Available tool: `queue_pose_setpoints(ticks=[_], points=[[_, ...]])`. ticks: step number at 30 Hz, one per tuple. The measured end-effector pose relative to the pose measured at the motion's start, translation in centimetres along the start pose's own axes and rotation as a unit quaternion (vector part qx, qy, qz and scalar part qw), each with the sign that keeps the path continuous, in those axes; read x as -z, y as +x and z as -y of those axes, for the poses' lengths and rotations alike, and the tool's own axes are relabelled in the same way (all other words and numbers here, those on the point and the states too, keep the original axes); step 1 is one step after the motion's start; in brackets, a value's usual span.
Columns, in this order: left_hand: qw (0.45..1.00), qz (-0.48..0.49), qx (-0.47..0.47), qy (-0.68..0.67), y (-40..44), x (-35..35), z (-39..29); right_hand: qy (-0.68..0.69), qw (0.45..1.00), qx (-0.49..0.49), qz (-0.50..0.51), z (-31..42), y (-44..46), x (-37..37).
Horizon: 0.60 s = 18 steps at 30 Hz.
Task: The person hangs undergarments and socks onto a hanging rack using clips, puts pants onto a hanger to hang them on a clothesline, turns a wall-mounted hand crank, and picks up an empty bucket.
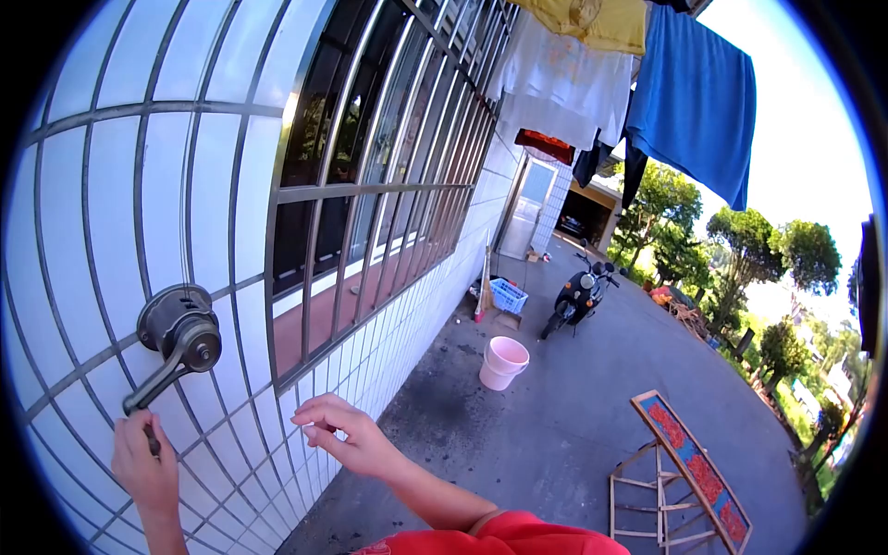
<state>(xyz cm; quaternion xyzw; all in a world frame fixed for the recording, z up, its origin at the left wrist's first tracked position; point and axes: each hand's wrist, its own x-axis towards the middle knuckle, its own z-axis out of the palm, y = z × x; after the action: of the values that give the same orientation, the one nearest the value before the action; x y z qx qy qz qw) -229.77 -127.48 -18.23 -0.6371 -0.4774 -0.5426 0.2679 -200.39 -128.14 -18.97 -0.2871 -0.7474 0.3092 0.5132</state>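
My left hand is closed around the handle of a metal hand crank at the lower left. The crank belongs to a round winch fixed to the white tiled wall, and thin cables run straight up from it. My right hand is raised beside the wall below the barred window, its fingers loosely bent and apart, holding nothing. Overhead hang a yellow garment, a white garment and a blue towel.
Metal window bars line the wall. A pink bucket, a blue basket and a parked motorbike stand on the concrete. At the lower right, a wooden rack supports a long tray of red pieces.
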Motion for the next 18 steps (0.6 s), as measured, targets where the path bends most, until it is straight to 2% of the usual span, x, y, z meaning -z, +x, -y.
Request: queue_pose_setpoints(ticks=[4,6,7,10,12,15,18], points=[[0.994,-0.110,0.010,-0.024,8.6,-1.8,-2.7,-0.032,0.999,0.011,0.002,0.2,-0.6,1.2],[0.990,-0.132,0.052,0.011,11.8,-3.8,-6.0,-0.015,1.000,0.001,-0.011,-0.4,-0.8,1.7],[0.984,-0.164,0.012,0.064,13.3,-4.8,-7.9,0.009,0.999,-0.019,-0.029,-0.8,-1.0,1.9],[0.985,-0.091,-0.041,0.139,15.0,-9.2,-11.4,0.005,0.999,-0.026,-0.041,-1.1,-0.7,2.7],[0.990,-0.041,-0.075,0.109,13.8,-12.6,-12.7,-0.031,0.998,-0.023,-0.046,-1.4,-0.7,3.0],[0.984,0.065,-0.129,0.104,8.5,-16.5,-13.0,-0.080,0.995,-0.012,-0.050,-2.2,-1.1,4.0],[0.968,0.162,-0.122,0.144,2.3,-15.9,-12.0,-0.071,0.995,-0.040,-0.062,-2.8,-2.0,5.7]])
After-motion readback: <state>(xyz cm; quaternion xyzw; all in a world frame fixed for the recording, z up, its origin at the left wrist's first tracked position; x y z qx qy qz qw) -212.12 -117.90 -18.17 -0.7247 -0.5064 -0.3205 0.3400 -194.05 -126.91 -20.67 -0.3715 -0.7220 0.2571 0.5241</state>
